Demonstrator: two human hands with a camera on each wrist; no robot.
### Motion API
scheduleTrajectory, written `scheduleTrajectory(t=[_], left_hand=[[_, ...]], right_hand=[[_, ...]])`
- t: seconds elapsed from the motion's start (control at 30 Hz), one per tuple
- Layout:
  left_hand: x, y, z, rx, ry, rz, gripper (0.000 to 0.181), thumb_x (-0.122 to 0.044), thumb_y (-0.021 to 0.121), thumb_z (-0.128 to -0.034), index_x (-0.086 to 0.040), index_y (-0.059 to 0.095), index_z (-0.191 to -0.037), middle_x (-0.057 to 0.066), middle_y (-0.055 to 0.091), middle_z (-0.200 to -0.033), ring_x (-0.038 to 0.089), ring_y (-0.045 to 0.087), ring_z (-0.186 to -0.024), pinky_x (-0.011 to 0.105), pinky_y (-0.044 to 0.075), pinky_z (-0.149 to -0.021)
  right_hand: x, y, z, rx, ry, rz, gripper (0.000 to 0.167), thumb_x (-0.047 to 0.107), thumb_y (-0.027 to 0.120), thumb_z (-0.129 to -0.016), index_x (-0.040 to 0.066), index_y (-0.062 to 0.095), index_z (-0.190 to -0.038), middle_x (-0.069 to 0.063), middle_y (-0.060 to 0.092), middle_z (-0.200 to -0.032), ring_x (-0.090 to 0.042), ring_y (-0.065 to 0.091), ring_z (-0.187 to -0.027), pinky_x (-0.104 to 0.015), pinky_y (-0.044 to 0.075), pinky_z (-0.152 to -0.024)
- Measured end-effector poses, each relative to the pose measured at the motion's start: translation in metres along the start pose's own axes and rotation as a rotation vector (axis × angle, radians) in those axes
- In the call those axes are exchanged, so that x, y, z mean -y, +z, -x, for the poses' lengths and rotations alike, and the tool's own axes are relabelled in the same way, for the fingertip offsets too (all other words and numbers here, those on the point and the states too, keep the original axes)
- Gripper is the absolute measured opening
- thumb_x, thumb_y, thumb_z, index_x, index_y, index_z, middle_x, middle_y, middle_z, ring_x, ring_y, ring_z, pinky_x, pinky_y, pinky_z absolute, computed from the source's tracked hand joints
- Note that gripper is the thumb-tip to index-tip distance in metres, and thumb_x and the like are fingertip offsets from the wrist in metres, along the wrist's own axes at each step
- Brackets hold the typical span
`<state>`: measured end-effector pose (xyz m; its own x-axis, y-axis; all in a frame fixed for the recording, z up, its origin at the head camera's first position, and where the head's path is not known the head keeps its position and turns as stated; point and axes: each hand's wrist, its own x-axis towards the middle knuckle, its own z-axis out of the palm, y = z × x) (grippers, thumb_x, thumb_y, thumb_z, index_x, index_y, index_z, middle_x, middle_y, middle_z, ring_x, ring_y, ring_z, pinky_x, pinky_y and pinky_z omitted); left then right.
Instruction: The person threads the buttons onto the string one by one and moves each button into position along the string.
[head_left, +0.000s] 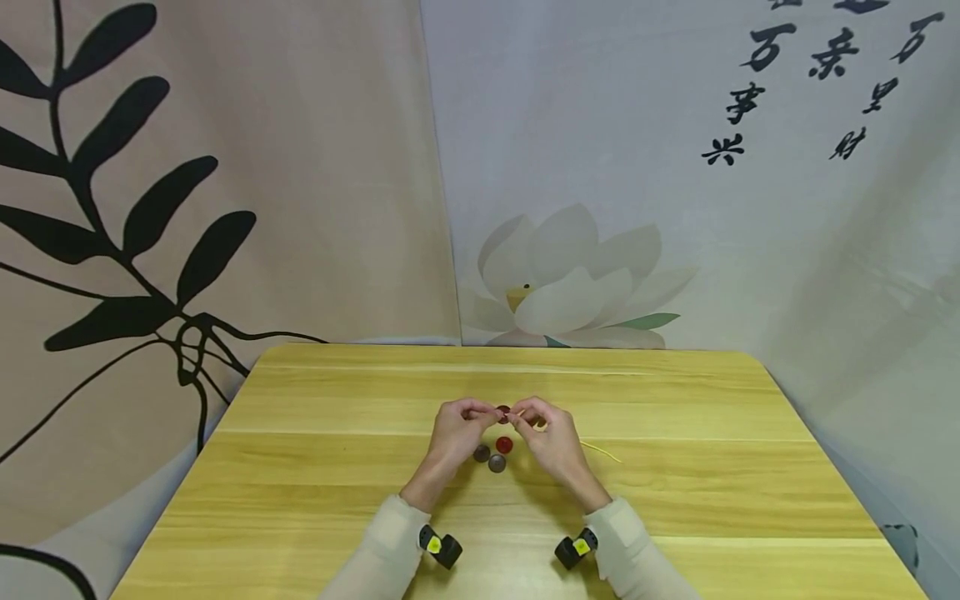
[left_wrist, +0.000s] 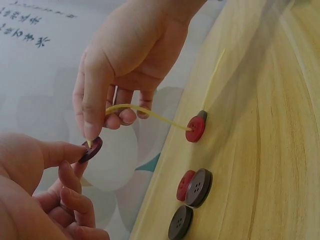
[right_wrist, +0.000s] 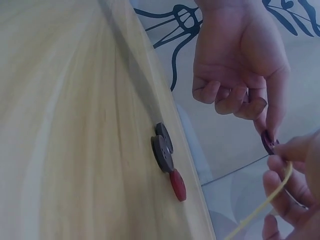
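Observation:
Between thumb and finger my left hand [head_left: 457, 429] pinches a dark red button [left_wrist: 91, 149] by its edge, above the table. My right hand [head_left: 551, 437] meets it from the other side and pinches a yellow cord [left_wrist: 145, 111], its end at the button's holes. The cord runs back from the fingers through a red button [left_wrist: 194, 129] with a grey piece behind it, near the table; in the head view that button is hidden. Closer to me lie a loose red button [head_left: 504, 445] and two dark brown buttons, one on the left [head_left: 482, 452] and one nearer [head_left: 497, 462].
The wooden table [head_left: 300, 500] ends at a back edge beyond the hands, with printed cloth [head_left: 337, 208] hanging behind. The cord's tail [head_left: 602, 452] lies on the wood right of the right hand. A camera is strapped to each wrist.

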<state>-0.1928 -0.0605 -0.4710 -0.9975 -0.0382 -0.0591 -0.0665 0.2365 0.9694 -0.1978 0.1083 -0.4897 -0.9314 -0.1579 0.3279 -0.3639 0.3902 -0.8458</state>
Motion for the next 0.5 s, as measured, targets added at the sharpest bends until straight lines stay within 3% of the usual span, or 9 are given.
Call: scheduleTrajectory(t=[0.3, 0.5], left_hand=[[-0.0032, 0.0027, 0.0004, -0.008, -0.022, 0.015, 0.012, -0.017, 0.073, -0.0891, -0.005, 0.073, -0.091, 0.012, 0.068, -0.084, 0.013, 0.051, -0.066, 0.023, 0.039, -0.054], [-0.0008, 0.0019, -0.0001, -0.003, -0.016, 0.014, 0.012, -0.016, 0.072, -0.0897, -0.004, 0.073, -0.092, 0.018, 0.068, -0.089, 0.014, 0.052, -0.068, 0.024, 0.040, -0.056]], right_hand=[[-0.0012, 0.0020, -0.0002, -0.008, -0.048, 0.010, 0.011, 0.005, 0.074, -0.088, 0.016, 0.072, -0.092, 0.001, 0.069, -0.073, -0.008, 0.058, -0.068, -0.028, 0.048, -0.071], [-0.0013, 0.0014, 0.0002, -0.007, -0.071, 0.006, 0.012, 0.005, 0.074, -0.087, 0.014, 0.071, -0.095, 0.001, 0.069, -0.073, -0.007, 0.057, -0.068, -0.039, 0.051, -0.072]])
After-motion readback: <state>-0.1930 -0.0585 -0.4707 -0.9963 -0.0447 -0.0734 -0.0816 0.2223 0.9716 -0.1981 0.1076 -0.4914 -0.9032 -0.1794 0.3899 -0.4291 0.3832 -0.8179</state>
